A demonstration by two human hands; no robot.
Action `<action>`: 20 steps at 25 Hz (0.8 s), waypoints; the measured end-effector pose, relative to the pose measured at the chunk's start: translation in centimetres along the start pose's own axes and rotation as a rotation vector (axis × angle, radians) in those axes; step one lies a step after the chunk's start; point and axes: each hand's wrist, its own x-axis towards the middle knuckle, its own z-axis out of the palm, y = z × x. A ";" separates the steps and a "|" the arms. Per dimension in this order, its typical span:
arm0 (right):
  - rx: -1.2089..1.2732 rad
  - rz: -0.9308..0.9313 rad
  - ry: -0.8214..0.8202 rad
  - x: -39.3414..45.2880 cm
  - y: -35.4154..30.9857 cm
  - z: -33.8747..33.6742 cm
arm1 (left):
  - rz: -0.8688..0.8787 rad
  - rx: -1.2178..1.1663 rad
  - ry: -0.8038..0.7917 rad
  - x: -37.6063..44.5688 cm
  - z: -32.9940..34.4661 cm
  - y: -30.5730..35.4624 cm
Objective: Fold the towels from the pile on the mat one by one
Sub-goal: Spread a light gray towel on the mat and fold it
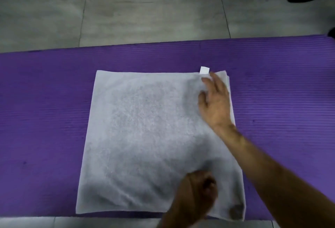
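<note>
One white towel lies spread flat on the purple mat, which sits on a grey tiled floor. Seen from the head camera, the right hand rests on the towel's far right corner with its grip wide, fingers straight and spread against the cloth. Just beyond its fingertips, a small white tag sticks out over the towel's far edge onto the mat. The left hand sits on the towel near its front edge, on the near side of the right hand and under the right forearm; its fingers are curled, but whether they pinch the cloth cannot be told. Right of the left hand, at the towel's near right corner, is a dark stain. The right edge beside the right hand shows doubled layers.
</note>
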 end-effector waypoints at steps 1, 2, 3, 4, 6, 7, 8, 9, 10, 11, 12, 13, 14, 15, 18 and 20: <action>-0.071 -0.049 -0.050 -1.5 -0.8 1.2 | 0.047 0.061 0.101 1.1 -2.9 -1.1; -0.165 -0.059 -0.115 -2.6 -1.3 2.5 | 0.097 0.173 0.230 2.7 -6.1 -2.7; -0.267 -0.050 -0.173 -3.2 -1.7 3.3 | 0.130 0.323 0.356 4.6 -9.5 -4.3; -0.336 -0.036 -0.196 -3.4 -1.7 3.9 | 0.114 0.481 0.441 6.5 -13.0 -5.8; -0.372 -0.017 -0.195 -3.2 -1.6 4.0 | -0.079 0.726 0.424 10.0 -19.5 -8.2; -0.382 -0.016 -0.193 -3.0 -1.6 3.9 | -0.181 0.775 0.339 11.5 -22.7 -9.2; -0.405 -0.029 -0.186 -3.0 -1.6 3.8 | -0.261 0.779 0.261 12.9 -25.3 -10.2; -0.428 -0.037 -0.187 -3.0 -1.6 3.6 | -0.327 0.773 0.202 14.3 -27.6 -10.8; -0.446 -0.037 -0.193 -2.9 -1.8 3.6 | -0.389 0.770 0.165 15.5 -29.5 -11.3; -0.461 -0.029 -0.200 -2.9 -2.0 3.5 | -0.436 0.777 0.160 16.2 -30.6 -11.3; -0.468 -0.018 -0.205 -2.8 -2.2 3.5 | -0.458 0.783 0.184 16.5 -30.8 -11.3; -0.469 -0.007 -0.218 -2.7 -2.2 3.5 | -0.434 0.783 0.248 16.0 -30.2 -11.2; -0.471 0.005 -0.239 -2.6 -2.1 3.6 | -0.357 0.753 0.348 14.8 -28.7 -11.1; -0.475 0.017 -0.270 -2.4 -2.1 3.5 | -0.255 0.692 0.425 12.8 -26.6 -10.8; -0.500 0.031 -0.347 -2.3 -2.1 3.3 | -0.135 0.644 0.387 2.0 -19.6 -11.4; -0.490 0.038 -0.416 -1.9 -2.1 3.0 | -0.228 0.731 0.325 -5.8 -16.5 -13.0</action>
